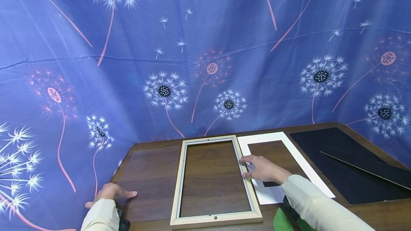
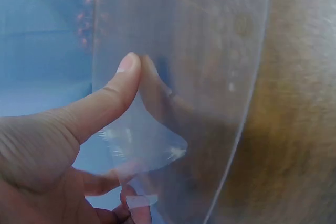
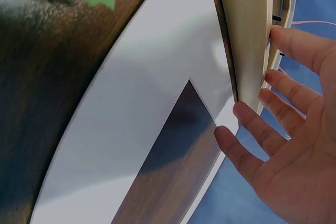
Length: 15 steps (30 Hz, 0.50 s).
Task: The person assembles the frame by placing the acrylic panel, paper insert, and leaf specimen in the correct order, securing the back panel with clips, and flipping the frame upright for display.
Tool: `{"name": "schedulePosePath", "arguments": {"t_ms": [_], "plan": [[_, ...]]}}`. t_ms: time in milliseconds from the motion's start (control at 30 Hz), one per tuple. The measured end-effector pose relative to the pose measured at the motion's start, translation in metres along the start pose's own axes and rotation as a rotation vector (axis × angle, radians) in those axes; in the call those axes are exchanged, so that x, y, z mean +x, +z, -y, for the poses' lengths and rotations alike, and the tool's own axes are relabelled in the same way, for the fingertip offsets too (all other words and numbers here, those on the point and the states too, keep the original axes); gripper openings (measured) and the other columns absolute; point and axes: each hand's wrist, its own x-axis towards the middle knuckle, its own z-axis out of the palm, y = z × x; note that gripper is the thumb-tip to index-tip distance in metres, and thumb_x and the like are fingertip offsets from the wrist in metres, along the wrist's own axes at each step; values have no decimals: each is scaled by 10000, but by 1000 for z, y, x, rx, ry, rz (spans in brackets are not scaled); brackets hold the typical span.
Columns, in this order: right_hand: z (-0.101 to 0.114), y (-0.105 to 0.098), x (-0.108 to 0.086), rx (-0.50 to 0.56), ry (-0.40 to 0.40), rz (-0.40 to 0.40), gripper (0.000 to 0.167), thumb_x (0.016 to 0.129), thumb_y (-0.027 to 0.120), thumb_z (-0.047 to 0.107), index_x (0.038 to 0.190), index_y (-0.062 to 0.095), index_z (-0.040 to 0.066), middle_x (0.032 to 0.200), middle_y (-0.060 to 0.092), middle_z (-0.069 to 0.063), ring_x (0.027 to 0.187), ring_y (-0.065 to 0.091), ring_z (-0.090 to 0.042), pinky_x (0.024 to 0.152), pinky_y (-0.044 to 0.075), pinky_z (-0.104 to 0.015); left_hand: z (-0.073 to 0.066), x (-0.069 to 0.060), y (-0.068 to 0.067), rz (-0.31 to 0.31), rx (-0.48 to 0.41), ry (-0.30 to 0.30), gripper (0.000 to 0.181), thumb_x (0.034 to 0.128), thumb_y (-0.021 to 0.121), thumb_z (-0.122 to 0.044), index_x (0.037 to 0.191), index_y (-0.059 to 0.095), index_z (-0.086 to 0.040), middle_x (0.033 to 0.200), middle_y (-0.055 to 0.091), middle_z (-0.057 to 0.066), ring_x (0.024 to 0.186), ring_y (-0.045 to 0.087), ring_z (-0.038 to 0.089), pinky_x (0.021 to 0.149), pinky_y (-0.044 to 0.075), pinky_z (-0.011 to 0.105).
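At the table's left, my left hand (image 1: 110,191) pinches the left edge of a clear plastic sheet (image 1: 152,181). Its thumb (image 2: 113,90) lies on the near face, and its other fingers show through from behind in the left wrist view. A pale wooden picture frame (image 1: 192,222) lies flat beside the sheet, with the table visible through its opening. My right hand (image 1: 264,168) touches the frame's right side, fingers spread and only slightly bent. Under that hand is a white mat board (image 1: 296,157) with a rectangular cut-out.
Right of the mat lies a black backing board (image 1: 324,167) with its easel leg (image 1: 363,167) raised at an angle. Green leaf-shaped material (image 1: 282,220) sits by the right forearm. A blue dandelion-print cloth (image 1: 205,38) hangs behind the brown wooden table (image 1: 147,225).
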Motion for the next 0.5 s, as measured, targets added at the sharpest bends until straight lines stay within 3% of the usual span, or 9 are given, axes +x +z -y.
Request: {"name": "schedulePosePath", "arguments": {"t_ms": [100,267,367,500], "plan": [[1,1,0,-3,-5,3,511,878,796,158,1332,625,-2,1407,566,-242,1271,538,-472,1049,425,-631,-4,-8,-10,-37,133,28,1078,817,786,-570,1333,355,272,1364,391,487,1332,385,577,1154,179,660],[1,1,-1,0,1,6,511,882,794,158,1335,623,-5,1411,563,-241,1282,530,-469,1058,418,-627,-7,-3,-20,-151,95,84,1003,752,871,-502,1308,429,207,1327,437,464,1259,438,561,1067,272,669],[0,0,-1,0,-3,10,509,886,789,153,1334,619,-16,1407,564,-244,1280,532,-468,1055,423,-623,-8,0,-26,-196,95,117,930,777,866,-444,1297,446,202,1334,450,455,1244,464,568,1054,311,689],[1,-1,-1,1,6,13,503,894,784,150,1336,617,-22,1403,569,-238,1293,524,-465,1056,429,-615,-14,-8,-34,-226,71,151,740,885,755,-324,1280,442,218,1326,450,465,1218,480,607,1015,373,693]]}}
